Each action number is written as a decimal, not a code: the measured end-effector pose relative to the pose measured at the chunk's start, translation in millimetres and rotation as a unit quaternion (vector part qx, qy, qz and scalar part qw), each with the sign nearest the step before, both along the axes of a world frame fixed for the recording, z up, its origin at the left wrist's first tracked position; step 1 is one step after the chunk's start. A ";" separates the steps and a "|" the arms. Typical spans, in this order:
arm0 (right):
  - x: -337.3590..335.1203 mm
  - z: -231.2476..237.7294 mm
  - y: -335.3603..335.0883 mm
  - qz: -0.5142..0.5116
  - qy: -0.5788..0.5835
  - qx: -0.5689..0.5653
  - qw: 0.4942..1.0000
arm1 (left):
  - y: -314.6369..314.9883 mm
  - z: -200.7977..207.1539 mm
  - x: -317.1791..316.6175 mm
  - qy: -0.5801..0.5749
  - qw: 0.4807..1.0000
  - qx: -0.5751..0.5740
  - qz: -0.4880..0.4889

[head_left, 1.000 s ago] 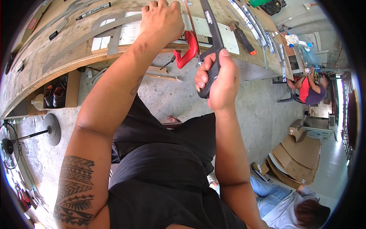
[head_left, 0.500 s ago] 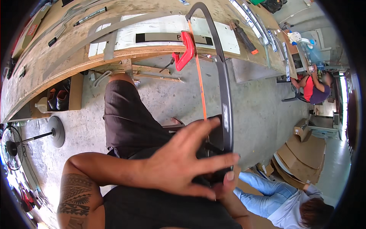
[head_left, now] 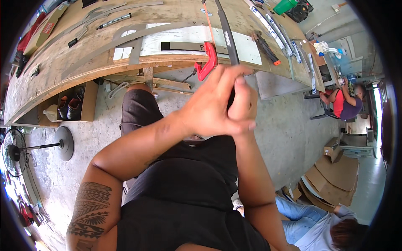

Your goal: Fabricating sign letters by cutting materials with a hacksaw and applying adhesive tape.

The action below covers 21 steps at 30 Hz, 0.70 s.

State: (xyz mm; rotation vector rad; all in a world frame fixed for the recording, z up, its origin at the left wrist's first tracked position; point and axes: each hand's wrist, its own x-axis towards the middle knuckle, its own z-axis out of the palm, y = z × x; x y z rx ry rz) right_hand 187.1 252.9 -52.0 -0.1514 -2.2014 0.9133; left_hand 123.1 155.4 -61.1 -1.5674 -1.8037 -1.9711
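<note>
Both hands are clasped together in front of my chest around the handle of a hacksaw (head_left: pixel 223 29). My left hand (head_left: pixel 207 111) wraps over my right hand (head_left: pixel 245 104), and the handle is almost fully hidden. The saw's dark frame rises from the hands toward the workbench (head_left: pixel 83 62), with its thin orange blade (head_left: pixel 208 23) beside it. A red clamp (head_left: pixel 207 65) grips the bench edge just above the hands. It pins a grey metal strip (head_left: pixel 188 46) lying on a white board (head_left: pixel 247 48).
A marker (head_left: pixel 115 19), bent metal strips and a dark file with an orange tip (head_left: pixel 266 48) lie on the bench. Shoes (head_left: pixel 71 106) sit in a box under it, beside a floor fan (head_left: pixel 16 150). One person sits far right (head_left: pixel 341 102), another crouches at lower right (head_left: pixel 318 226) near cardboard (head_left: pixel 335 175).
My left hand left the bench beside the clamp and came down onto the saw handle. The saw swung back toward my body, and now both hands hold it pointing at the bench.
</note>
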 end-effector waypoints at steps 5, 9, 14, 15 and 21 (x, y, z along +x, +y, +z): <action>46.8 -5.1 -17.9 -0.043 0.009 -0.056 0.997 | -20.2 -6.4 79.0 -0.002 0.999 -0.026 -0.029; 38.2 -6.3 -10.5 -0.003 0.015 -0.146 0.989 | -47.5 12.8 116.7 -0.019 0.992 -0.075 -0.097; 28.5 0.3 -3.3 0.056 0.028 -0.251 0.966 | -33.5 8.5 81.4 -0.050 0.989 -0.113 -0.076; 36.4 10.3 -0.7 0.046 0.033 -0.257 0.965 | -16.8 8.4 69.1 -0.031 0.996 -0.067 -0.052; -3.6 16.3 4.6 0.003 -0.069 -0.125 0.990 | 5.4 5.2 -15.3 -0.041 0.998 -0.044 0.000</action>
